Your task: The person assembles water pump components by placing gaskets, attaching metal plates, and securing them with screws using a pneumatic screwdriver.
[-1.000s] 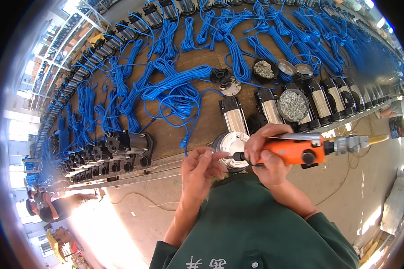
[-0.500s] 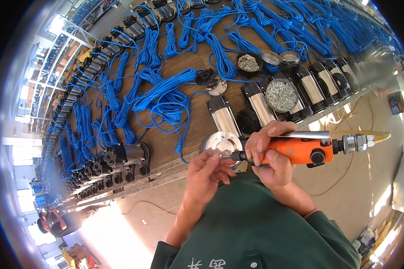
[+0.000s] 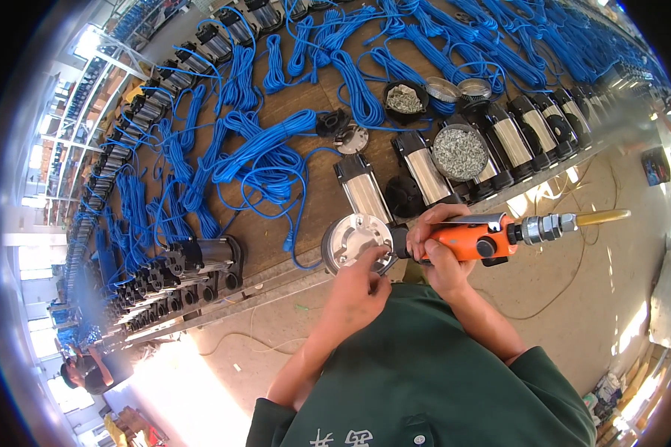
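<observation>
- Right now the round metal end cap [image 3: 353, 240] sits at the near edge of the bench [image 3: 306, 134], directly ahead of both hands.
- Left hand [image 3: 358, 290]: fingertips pinched at the cap's lower right rim, touching it; whatever small part they hold is too small to tell.
- Right hand [image 3: 434, 249]: clenched around the orange pneumatic driver [image 3: 473, 238], which lies level, nose pointing left and meeting the cap rim just beside the left fingertips.
- Driver: smooth orange body, black nose, steel hose fitting and yellow hose at the right end.
- Cap: bright machined disc, dished face.
- Behind it: silver cylinder pump body [image 3: 365, 195] with black ends, round bowl of small metal screws [image 3: 461, 153], coils of blue cable [image 3: 265, 153].
</observation>
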